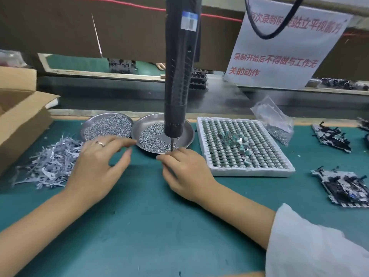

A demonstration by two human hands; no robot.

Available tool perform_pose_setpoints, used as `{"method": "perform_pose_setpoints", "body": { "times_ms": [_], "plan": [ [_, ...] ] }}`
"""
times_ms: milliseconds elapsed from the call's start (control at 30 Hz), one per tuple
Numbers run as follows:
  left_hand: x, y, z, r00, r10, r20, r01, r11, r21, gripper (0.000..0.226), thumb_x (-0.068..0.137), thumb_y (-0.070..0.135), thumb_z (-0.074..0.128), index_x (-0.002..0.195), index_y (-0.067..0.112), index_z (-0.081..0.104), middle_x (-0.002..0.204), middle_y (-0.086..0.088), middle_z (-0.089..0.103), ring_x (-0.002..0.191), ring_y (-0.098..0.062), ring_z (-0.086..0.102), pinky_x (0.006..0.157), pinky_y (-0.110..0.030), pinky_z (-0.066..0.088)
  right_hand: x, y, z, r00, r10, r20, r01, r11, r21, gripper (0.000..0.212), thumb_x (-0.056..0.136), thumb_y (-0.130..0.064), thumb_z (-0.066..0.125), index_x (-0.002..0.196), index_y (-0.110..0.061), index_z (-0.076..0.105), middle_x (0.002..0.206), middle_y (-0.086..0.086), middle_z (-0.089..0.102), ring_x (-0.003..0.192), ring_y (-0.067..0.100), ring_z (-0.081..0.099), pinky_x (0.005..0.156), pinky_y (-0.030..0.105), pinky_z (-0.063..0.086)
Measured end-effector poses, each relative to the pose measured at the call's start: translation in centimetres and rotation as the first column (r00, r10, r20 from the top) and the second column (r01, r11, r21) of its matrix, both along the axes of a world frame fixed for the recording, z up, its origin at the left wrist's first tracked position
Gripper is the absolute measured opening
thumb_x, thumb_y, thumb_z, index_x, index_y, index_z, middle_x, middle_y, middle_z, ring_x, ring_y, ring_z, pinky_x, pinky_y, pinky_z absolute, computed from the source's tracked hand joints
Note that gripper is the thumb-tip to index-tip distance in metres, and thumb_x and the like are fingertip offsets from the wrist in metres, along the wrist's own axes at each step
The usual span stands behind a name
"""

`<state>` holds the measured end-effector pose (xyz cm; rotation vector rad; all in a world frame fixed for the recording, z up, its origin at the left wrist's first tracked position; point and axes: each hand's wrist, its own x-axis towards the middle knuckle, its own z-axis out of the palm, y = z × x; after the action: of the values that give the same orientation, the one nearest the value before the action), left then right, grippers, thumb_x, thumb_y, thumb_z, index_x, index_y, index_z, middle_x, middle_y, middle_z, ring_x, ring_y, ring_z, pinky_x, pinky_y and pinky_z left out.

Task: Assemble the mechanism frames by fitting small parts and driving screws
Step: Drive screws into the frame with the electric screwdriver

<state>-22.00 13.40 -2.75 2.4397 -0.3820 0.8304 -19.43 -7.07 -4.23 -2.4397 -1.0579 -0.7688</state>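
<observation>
Screw pickup at frame centre: right hand fingers pinched at the driver bit, contents hidden; left hand released; next, likely seat a screw

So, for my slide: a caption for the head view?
Both hands reach toward screw dishes beneath a hanging screwdriver.

The left hand wears 1 ring; a white sleeve covers the right forearm.
</observation>
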Motion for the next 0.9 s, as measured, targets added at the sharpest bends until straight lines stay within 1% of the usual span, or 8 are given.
{"method": "perform_pose_setpoints", "body": {
  "times_ms": [133,300,467,534,601,701,801,901],
  "plan": [
    [4.6,-1.1,3.5,0.997,0.016,-0.072,-0.02,0.998,-0.067,0.017,0.09,0.014,0.062,0.105,0.018,0.069,0.099,0.005,0.063,0.088,-0.011,0.055,0.08,-0.015,0.033,1.6,1.1,-0.9,0.999,0.012,-0.042,-0.006,0.992,0.126,0.023,0.078,0.0,0.062,0.099,-0.002,0.071,0.086,0.009,0.07,0.071,0.032,0.058,0.062,0.04,0.051],
    [14.7,-5.3,5.3,0.963,0.027,-0.269,-0.041,0.998,-0.047,0.028,0.089,0.02,0.061,0.117,0.017,0.064,0.108,-0.002,0.065,0.094,-0.017,0.057,0.091,-0.032,0.045,2.8,0.4,-1.5,0.987,-0.058,-0.148,0.114,0.906,0.407,0.028,0.081,-0.004,0.059,0.107,-0.006,0.068,0.104,0.005,0.067,0.096,0.023,0.059,0.086,0.037,0.049],
    [25.3,-9.5,3.4,0.896,0.101,-0.433,-0.077,0.994,0.072,0.034,0.09,0.024,0.058,0.119,0.007,0.058,0.118,-0.012,0.063,0.108,-0.03,0.056,0.094,-0.04,0.045,3.6,0.8,-1.1,0.914,-0.106,-0.391,0.265,0.886,0.38,0.044,0.097,-0.016,0.042,0.142,-0.015,0.039,0.145,0.0,0.033,0.134,0.012,0.029,0.114,0.025,0.023],
    [28.4,-10.7,2.6,0.876,0.138,-0.463,-0.106,0.99,0.094,0.027,0.092,0.026,0.053,0.11,0.006,0.057,0.115,-0.013,0.062,0.103,-0.032,0.057,0.091,-0.042,0.047,4.4,1.0,0.2,0.838,-0.015,-0.546,0.35,0.782,0.516,0.044,0.099,-0.019,0.039,0.142,-0.028,0.032,0.144,-0.014,0.026,0.133,-0.002,0.023,0.113,0.02,0.021],
    [31.1,-11.5,2.1,0.865,0.183,-0.468,-0.158,0.983,0.091,0.023,0.093,0.028,0.051,0.102,0.007,0.057,0.109,-0.012,0.063,0.095,-0.03,0.059,0.084,-0.039,0.05,6.6,0.6,3.0,0.69,0.19,-0.698,0.522,0.538,0.662,0.041,0.098,-0.015,0.043,0.133,-0.034,0.038,0.131,-0.018,0.039,0.123,-0.003,0.037,0.102,0.019,0.035],
    [33.9,-12.4,1.7,0.829,0.231,-0.509,-0.271,0.962,-0.006,0.022,0.092,0.026,0.055,0.098,0.005,0.061,0.104,-0.013,0.065,0.09,-0.031,0.061,0.078,-0.035,0.052,11.1,-0.5,6.9,0.38,0.665,-0.643,0.746,0.19,0.638,0.019,0.097,-0.011,0.045,0.11,-0.024,0.05,0.103,-0.008,0.055,0.094,0.008,0.054,0.07,0.015,0.047],
    [35.8,-13.2,1.2,0.801,0.237,-0.549,-0.309,0.95,-0.04,0.023,0.093,0.023,0.054,0.104,0.004,0.059,0.111,-0.016,0.062,0.101,-0.034,0.059,0.08,-0.034,0.047,14.0,-1.8,8.6,0.252,0.831,-0.496,0.811,0.098,0.577,0.024,0.099,-0.015,0.043,0.121,-0.01,0.052,0.118,0.008,0.058,0.117,0.023,0.053,0.102,0.034,0.041],
    [37.1,-14.1,1.2,0.774,0.215,-0.596,-0.302,0.952,-0.049,0.021,0.094,0.024,0.052,0.108,0.008,0.056,0.116,-0.016,0.061,0.106,-0.032,0.058,0.083,-0.033,0.045,15.1,-3.2,9.2,0.193,0.908,-0.371,0.831,0.05,0.554,0.045,0.1,-0.015,0.041,0.142,-0.003,0.033,0.128,0.017,0.054,0.13,0.032,0.043,0.111,0.045,0.029]
  ]
}}
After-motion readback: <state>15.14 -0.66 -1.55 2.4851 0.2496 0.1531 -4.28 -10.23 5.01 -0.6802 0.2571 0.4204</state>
